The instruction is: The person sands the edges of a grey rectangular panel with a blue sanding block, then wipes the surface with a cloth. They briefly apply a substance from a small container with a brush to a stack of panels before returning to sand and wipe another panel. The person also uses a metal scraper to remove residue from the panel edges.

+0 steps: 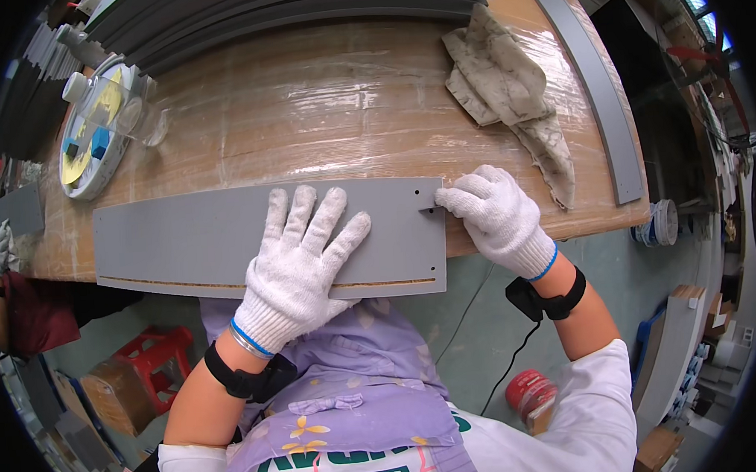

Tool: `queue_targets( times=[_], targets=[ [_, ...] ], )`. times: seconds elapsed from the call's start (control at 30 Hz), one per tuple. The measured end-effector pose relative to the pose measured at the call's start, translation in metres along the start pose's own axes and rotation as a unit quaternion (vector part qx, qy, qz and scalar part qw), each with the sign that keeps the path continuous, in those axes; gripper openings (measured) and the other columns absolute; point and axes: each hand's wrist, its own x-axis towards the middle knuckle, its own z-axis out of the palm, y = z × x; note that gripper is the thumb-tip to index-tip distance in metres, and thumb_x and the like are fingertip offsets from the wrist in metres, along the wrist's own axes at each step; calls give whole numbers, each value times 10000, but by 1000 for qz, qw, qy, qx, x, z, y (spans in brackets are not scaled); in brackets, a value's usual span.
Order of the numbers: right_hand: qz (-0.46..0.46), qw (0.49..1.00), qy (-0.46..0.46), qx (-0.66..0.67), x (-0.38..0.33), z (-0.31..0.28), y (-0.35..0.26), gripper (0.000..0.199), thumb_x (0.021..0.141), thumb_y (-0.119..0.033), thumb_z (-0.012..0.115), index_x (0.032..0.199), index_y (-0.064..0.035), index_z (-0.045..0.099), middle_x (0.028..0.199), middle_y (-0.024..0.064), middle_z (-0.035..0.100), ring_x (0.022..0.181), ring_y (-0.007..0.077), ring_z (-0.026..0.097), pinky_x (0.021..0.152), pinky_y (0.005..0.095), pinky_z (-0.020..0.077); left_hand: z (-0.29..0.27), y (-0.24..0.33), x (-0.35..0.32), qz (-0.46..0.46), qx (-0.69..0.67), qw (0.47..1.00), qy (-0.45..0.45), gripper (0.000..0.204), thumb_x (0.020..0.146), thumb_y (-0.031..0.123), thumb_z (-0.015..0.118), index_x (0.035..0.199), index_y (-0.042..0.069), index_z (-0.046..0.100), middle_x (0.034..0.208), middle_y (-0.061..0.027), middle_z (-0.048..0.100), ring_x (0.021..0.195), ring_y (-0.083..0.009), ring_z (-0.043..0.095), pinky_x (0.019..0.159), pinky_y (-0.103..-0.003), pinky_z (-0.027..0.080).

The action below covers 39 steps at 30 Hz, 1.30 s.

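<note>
A long grey panel (181, 233) lies across the near edge of the table, with a narrow brown groove along its near side and small dark holes by its right end. My left hand (298, 261), in a white knitted glove, rests flat on the panel with its fingers spread. At the panel's right end, my right hand (498, 217), also gloved, is closed in a pinch. A small dark thin piece (429, 208) shows at its fingertips, over the panel near the holes; its kind is too small to make out.
A crumpled stained cloth (507, 80) lies beyond my right hand. A narrow grey strip (597, 88) runs along the table's right edge. Grey panels (297, 5) are stacked at the back. A clear bottle (119, 104) lies over a round white container (93, 178). Another person's gloved hand (2, 247) is far left.
</note>
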Motion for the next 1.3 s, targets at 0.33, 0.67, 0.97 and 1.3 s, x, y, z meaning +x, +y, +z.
queue_targets(
  times=[0.33, 0.67, 0.97, 1.3],
  targets=[
    [41, 999, 15, -9, 9, 7, 5, 351, 695, 11, 604, 1028, -91, 651, 857, 60, 601, 823, 277, 570, 725, 385, 488, -2, 0, 2, 1, 6, 1000, -7, 941, 488, 352, 883, 1348, 178, 542, 1455, -159, 423, 1366, -410, 364, 1184, -561, 185],
    [71, 995, 40, 51, -1, 5, 5, 388, 681, 56, 581, 1034, -90, 649, 859, 61, 602, 825, 280, 581, 732, 389, 491, 0, 0, 1, -3, -1, 1000, -3, 941, 481, 344, 885, 1344, 178, 547, 1459, -159, 422, 1370, -406, 364, 1185, -561, 184],
    [85, 993, 45, 65, 8, 9, 8, 374, 697, 70, 566, 1030, -81, 643, 858, 71, 602, 833, 292, 580, 732, 394, 497, -1, 1, 2, -4, 2, 1000, -1, 941, 477, 336, 885, 1343, 184, 549, 1459, -154, 427, 1377, -397, 359, 1189, -552, 184],
    [89, 992, 45, 80, 11, 11, 11, 365, 701, 79, 563, 1020, -76, 647, 851, 75, 603, 841, 296, 582, 734, 398, 495, 1, 0, 0, -3, 2, 1000, -2, 957, 481, 340, 884, 1359, 188, 534, 1471, -154, 413, 1384, -400, 348, 1188, -556, 182]
  ],
)
